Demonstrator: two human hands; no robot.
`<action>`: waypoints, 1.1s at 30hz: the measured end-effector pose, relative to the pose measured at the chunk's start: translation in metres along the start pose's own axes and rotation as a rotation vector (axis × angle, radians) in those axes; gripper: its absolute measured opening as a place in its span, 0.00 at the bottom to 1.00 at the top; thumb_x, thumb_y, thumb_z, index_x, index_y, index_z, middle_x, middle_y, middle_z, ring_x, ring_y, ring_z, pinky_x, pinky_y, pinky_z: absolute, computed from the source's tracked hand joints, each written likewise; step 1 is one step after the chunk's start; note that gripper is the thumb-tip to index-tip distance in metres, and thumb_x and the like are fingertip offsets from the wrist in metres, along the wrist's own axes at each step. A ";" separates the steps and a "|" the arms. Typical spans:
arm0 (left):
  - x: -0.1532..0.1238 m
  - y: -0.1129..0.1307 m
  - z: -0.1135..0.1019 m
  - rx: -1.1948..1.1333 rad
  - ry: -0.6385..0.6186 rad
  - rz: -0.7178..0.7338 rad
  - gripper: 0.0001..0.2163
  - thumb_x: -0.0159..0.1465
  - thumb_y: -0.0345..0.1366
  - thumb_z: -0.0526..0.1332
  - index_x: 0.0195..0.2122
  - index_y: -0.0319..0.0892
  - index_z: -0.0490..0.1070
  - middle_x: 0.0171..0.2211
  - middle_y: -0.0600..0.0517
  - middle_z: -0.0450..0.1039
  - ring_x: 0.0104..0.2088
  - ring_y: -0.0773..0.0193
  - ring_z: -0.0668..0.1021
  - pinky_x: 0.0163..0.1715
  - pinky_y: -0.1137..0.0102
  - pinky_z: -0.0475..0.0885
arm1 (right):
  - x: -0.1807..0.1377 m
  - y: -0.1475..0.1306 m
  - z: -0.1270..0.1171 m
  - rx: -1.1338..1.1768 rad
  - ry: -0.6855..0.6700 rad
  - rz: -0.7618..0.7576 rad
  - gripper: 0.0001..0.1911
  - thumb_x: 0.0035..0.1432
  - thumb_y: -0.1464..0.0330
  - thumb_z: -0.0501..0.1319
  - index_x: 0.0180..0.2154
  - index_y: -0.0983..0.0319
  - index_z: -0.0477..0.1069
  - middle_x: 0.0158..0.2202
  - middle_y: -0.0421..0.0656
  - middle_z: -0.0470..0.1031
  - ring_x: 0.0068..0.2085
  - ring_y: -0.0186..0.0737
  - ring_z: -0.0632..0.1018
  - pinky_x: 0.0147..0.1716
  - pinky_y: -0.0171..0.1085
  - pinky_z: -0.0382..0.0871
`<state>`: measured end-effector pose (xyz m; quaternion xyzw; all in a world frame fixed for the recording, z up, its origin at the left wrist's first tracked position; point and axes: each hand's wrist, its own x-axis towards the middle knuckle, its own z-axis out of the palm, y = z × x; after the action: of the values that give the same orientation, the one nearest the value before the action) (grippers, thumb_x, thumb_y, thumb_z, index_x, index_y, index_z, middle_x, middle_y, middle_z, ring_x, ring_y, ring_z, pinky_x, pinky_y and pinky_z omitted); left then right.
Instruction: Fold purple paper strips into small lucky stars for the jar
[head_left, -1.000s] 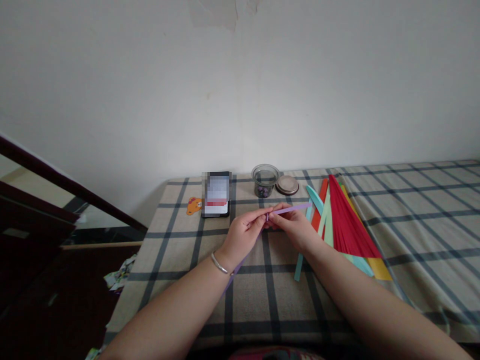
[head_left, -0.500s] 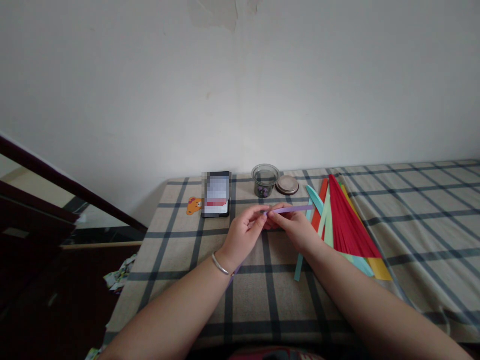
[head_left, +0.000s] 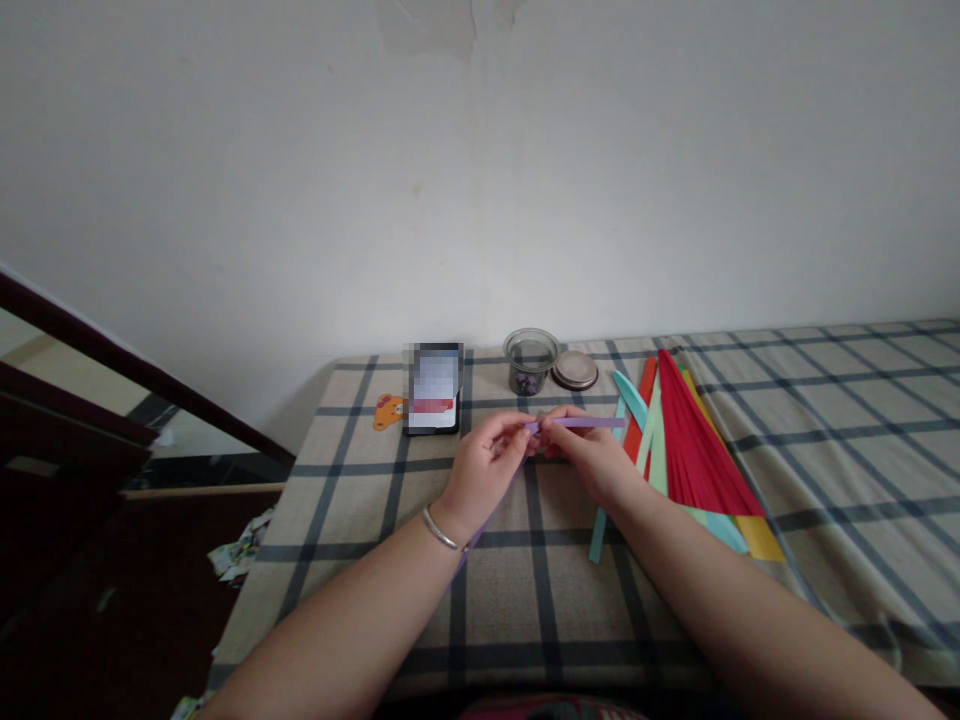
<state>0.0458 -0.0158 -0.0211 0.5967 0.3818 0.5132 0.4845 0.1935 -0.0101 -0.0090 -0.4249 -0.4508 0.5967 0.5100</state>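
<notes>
- Between the fingertips of both hands, as seen in the head view, a purple strip [head_left: 589,422] is held just above the checked cloth [head_left: 337,520].
- By the left hand [head_left: 484,470], the strip is pinched between thumb and fingers, with no gap seen at the tips; the lower fingers are partly hidden.
- By the right hand [head_left: 592,455], it is pinched close beside the left fingertips, thumb pressed on top, and its free end is pointed out to the right of the grip.
- Below the grip, more purple is seen along the left wrist, where a silver bangle [head_left: 440,528] is worn; whether it is joined to the held end cannot be told.
- Just beyond the grip, a clear jar [head_left: 512,365] is set upright with small purple pieces inside, and a round lid [head_left: 575,368] is laid beside it.
- Left of the grip and farther back, a phone [head_left: 444,415] with a blurred screen is placed next to an orange bear shape [head_left: 387,412].
- Right of the grip, red strips [head_left: 694,450] are fanned out, with turquoise, orange, pale green and yellow strips laid around them.
</notes>
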 end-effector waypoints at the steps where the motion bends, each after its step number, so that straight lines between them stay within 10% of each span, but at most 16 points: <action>1: 0.000 0.000 0.000 0.007 0.001 -0.001 0.09 0.62 0.37 0.58 0.41 0.40 0.70 0.36 0.49 0.75 0.34 0.66 0.79 0.37 0.69 0.77 | 0.000 -0.001 0.001 0.006 0.004 0.006 0.15 0.43 0.57 0.67 0.24 0.62 0.70 0.23 0.38 0.70 0.26 0.33 0.70 0.27 0.34 0.61; 33: -0.001 0.012 0.003 -0.122 0.005 -0.069 0.10 0.60 0.38 0.61 0.39 0.38 0.74 0.32 0.49 0.77 0.29 0.68 0.78 0.35 0.71 0.76 | -0.002 -0.003 -0.002 0.195 -0.167 0.118 0.15 0.43 0.59 0.69 0.23 0.62 0.68 0.22 0.37 0.72 0.27 0.32 0.73 0.27 0.33 0.63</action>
<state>0.0483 -0.0200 -0.0092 0.5514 0.3713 0.5198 0.5365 0.1960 -0.0117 -0.0062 -0.3481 -0.4058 0.6999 0.4736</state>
